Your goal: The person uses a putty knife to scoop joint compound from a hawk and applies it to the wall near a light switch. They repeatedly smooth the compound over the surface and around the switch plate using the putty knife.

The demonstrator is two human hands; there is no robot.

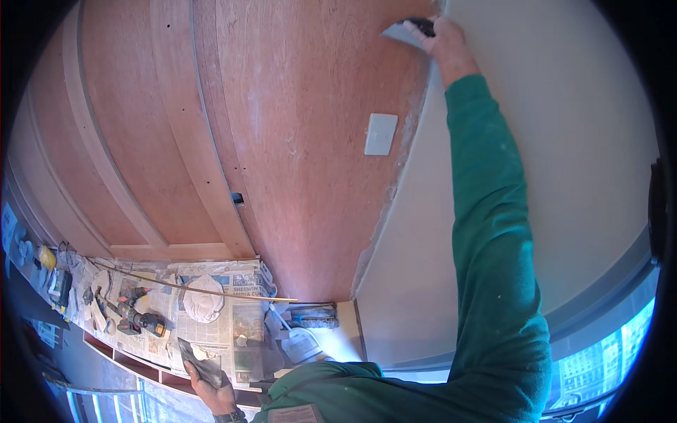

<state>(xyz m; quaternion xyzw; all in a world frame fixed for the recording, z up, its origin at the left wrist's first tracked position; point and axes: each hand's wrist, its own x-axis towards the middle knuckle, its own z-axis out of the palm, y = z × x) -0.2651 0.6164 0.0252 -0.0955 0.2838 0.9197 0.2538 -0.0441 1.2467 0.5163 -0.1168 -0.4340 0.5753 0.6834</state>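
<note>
High on the wall, my right hand is closed round the black handle of a filling knife. Its wide pale blade lies against the reddish wood panelling, close to the corner with the off-white wall. A rough whitish strip of filler runs down that corner. Low at the left, my left hand grips a flat grey metal blade with pale filler on it; its handle is hidden. Beside the corner, a blank white wall plate is fixed to the panelling.
Below stands a surface covered in newspaper, with a cordless power tool, a crumpled white cloth and a long thin wood strip. A white dustpan lies beside it. A window is at lower right, metal rails at lower left.
</note>
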